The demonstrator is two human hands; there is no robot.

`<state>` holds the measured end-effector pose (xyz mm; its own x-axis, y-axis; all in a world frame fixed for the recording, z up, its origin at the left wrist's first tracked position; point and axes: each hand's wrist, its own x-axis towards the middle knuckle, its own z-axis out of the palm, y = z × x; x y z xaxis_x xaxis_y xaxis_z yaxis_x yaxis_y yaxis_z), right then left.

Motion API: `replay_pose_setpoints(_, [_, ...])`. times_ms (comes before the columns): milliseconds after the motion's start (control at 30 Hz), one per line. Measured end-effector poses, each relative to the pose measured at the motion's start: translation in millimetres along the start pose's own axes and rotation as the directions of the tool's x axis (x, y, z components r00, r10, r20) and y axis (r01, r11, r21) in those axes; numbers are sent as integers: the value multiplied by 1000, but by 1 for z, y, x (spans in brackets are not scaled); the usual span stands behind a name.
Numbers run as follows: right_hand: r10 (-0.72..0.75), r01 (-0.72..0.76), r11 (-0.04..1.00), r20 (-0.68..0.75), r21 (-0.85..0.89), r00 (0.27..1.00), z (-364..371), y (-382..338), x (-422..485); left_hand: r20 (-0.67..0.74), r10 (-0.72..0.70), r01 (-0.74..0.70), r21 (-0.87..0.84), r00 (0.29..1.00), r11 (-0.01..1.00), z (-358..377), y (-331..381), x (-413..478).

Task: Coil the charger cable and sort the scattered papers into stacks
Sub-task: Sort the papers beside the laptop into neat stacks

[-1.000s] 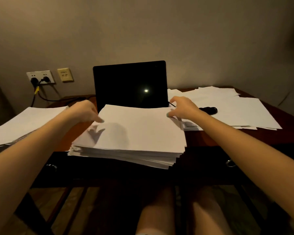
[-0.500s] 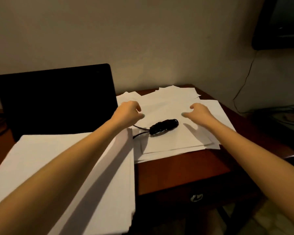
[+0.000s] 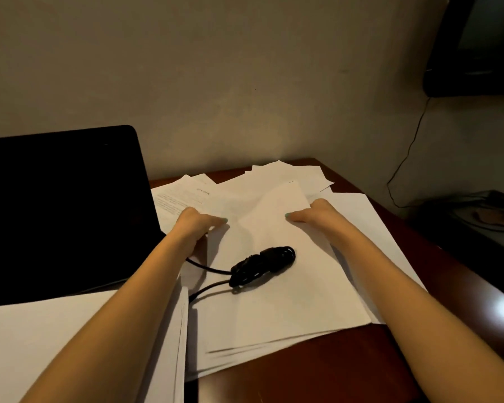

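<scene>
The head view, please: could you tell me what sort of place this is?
Probably a home or hotel-room workspace: a dark wooden desk against a plain wall, carrying an open laptop, loose papers and a coiled charger cable.

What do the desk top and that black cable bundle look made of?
Desk top: likely varnished wood or veneer, reddish-brown, glossy, mirroring a light spot. Cable bundle: probably rubber or plastic sheathing, black, faint sheen, bent into soft loops.

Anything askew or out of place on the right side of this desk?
Yes. The loose white paper sheets lie fanned askew, corners jutting at different angles, and the black bundled charger cable sits on top of them.
</scene>
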<state>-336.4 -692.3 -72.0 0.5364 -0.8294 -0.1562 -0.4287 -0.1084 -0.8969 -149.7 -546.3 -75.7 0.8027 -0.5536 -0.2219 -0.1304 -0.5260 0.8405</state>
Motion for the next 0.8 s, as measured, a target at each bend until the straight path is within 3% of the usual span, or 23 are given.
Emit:
replay_pose_setpoints(133, [-57,57,998,74,10,996,-2,2,-6,38,69,-73,142,997,987,6,-4,5])
replay_pose_setpoints(233, [-84,90,994,95,-64,992,0,2,-8,-72,171,-115,490,983,864,9,-7,6])
replay_pose_setpoints(300, [-56,56,998,87,-6,995,-4,4,-6,-97,213,-123,564,972,816,9,-8,3])
replay_pose_setpoints(467, [-96,95,993,19,72,995,3,5,-4,-135,167,-96,419,977,903,10,-10,6])
replay_pose_setpoints(667, [1,-63,957,211,285,977,2,2,4,-67,127,-99,322,990,942,13,-11,11])
replay_pose_setpoints(800, [-38,-14,968,199,252,979,7,3,-3,-81,120,-111,107,989,988,12,-12,2])
